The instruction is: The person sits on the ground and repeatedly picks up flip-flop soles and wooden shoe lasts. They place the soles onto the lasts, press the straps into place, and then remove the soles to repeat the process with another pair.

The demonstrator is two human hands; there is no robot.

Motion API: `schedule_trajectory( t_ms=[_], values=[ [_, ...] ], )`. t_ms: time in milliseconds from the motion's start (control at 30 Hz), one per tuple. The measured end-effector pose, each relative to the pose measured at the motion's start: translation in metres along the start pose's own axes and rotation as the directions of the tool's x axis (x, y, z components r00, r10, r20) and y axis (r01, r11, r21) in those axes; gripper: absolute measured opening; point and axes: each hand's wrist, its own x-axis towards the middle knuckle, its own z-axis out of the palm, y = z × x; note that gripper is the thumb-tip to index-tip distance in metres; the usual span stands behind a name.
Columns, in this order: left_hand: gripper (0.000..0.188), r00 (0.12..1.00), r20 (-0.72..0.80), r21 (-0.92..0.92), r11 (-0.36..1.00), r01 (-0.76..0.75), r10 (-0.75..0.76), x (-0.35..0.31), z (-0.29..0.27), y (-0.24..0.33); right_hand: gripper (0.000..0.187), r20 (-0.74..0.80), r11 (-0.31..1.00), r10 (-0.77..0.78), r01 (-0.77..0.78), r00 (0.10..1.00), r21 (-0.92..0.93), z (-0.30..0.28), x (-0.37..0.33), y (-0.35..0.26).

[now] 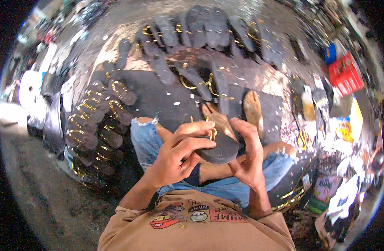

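Observation:
In front of my lap a dark sandal (220, 151) is held up, its heel end toward me. A tan wooden shoe last (219, 120) lies against it, pointing away. My left hand (174, 154) is closed at the sandal's left side, its fingertips pressing around a gold strap (213, 134). On the other side my right hand (249, 152) curves around the sandal and last, thumb near the sole's edge and index finger by the last. My palms hide part of the grip. A second wooden last (253, 109) rests just beyond my right hand.
Rows of gold-strapped sandals (89, 113) stand at the left. Several dark soles (198, 31) line the far side, and two strapped sandals (219, 85) lie nearer. Yellow-handled scissors (301, 139), a red box (345, 73) and gold strips (293, 195) are at the right.

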Motion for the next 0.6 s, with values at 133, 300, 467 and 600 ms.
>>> schedule_trajectory(
  t_ms=[133,300,467,600],
  values=[
    [0.046,0.983,0.018,0.059,0.981,-0.182,0.182,0.015,0.019,0.011,0.049,0.044,0.971,-0.147,0.153,0.988,-0.183,-0.027,-0.01,-0.021],
    [0.064,0.992,-0.047,0.001,0.993,-0.116,0.116,0.017,0.022,0.02,0.05,0.01,0.952,-0.214,0.21,0.977,-0.223,-0.03,-0.013,-0.022],
    [0.071,0.992,-0.103,-0.081,0.993,-0.083,0.074,0.01,0.024,0.014,0.048,-0.001,0.931,-0.272,0.263,0.962,-0.253,-0.032,-0.007,-0.022],
    [0.045,0.972,-0.139,0.114,0.978,-0.177,0.191,0.019,0.027,0.017,0.036,0.008,0.935,-0.259,0.252,0.966,-0.248,-0.03,-0.006,-0.019]
  ],
)
